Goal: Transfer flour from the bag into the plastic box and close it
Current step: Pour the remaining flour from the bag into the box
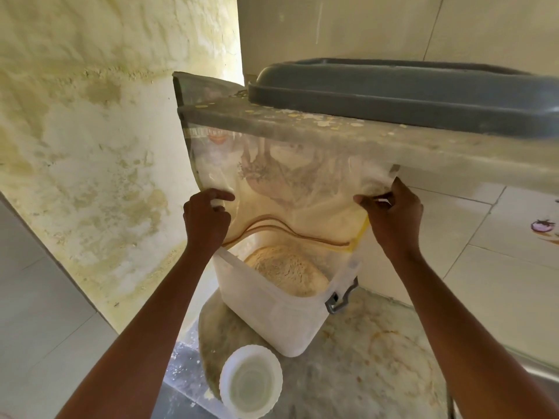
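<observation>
A clear plastic zip bag (290,189) hangs upside down, its yellow-edged mouth down inside the open plastic box (272,313). My left hand (205,219) pinches the bag's left side and my right hand (393,219) pinches its right side. The translucent white box stands on the counter with a mound of tan flour (287,270) inside and a grey latch (340,299) at its right end. Flour dust clings to the inside of the bag. A round white lid (251,379) lies on the counter in front of the box.
A dusty shelf (393,146) with a dark grey tub lid (408,92) on it juts out just above the bag. A stained yellow wall (90,146) stands to the left, tiled wall to the right. The speckled counter (378,358) ends at a steel sink edge (541,376).
</observation>
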### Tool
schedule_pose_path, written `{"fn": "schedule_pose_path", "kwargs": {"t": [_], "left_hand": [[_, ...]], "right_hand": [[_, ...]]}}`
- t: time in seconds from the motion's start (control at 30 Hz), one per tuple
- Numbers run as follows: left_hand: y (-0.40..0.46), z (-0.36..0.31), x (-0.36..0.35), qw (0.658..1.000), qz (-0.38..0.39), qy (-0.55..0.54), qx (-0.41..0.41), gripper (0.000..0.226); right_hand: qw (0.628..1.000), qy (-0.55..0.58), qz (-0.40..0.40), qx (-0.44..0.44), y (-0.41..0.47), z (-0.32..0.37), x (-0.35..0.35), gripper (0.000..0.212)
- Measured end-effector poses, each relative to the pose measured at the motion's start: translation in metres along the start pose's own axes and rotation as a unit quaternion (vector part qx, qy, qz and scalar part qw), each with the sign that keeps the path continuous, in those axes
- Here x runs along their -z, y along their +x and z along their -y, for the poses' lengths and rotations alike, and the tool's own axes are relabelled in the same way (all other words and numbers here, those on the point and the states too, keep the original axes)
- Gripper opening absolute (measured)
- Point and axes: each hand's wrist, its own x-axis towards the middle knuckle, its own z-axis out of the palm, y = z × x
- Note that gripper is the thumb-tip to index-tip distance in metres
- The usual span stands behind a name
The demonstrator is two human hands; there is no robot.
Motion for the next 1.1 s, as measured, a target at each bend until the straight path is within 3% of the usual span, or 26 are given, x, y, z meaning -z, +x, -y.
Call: {"fn": "schedule_pose_path", "kwargs": {"t": [0.07,0.27,0.5,0.6,0.77,0.87,0.97,1.1], "left_hand": [[0.001,0.003,-0.001,1.0,0.0,0.006,0.005,0.048],[0.004,0.006,-0.004,1.0,0.006,0.014,0.011,0.048],[0.003,0.007,-0.005,1.0,0.005,0.015,0.006,0.046],[0.004,0.008,-0.005,1.0,0.003,0.019,0.006,0.047],[0.003,0.01,-0.003,1.0,-0.007,0.011,0.003,0.047],[0.002,0.008,-0.001,1.0,-0.009,0.003,0.002,0.046],[-0.004,0.0,0.0,1.0,-0.027,0.015,0.002,0.045],[-0.002,0.002,0.003,0.998,-0.068,-0.006,-0.008,0.033]], "right_hand": [[1.0,-0.015,0.026,-0.001,0.0,-0.005,-0.003,0.035],[0.991,-0.128,-0.033,-0.004,0.002,-0.02,-0.002,0.034],[0.996,-0.067,-0.056,-0.008,-0.006,-0.018,-0.011,0.028],[0.999,-0.029,-0.023,-0.005,-0.009,-0.007,-0.011,0.025],[0.999,-0.022,0.023,-0.012,-0.01,0.001,-0.009,0.041],[0.998,-0.053,-0.025,-0.001,-0.003,0.006,-0.006,0.028],[0.996,-0.067,0.041,0.047,-0.001,0.01,-0.01,0.031],[0.999,-0.031,-0.023,0.017,0.01,0.004,-0.007,0.024]]}}
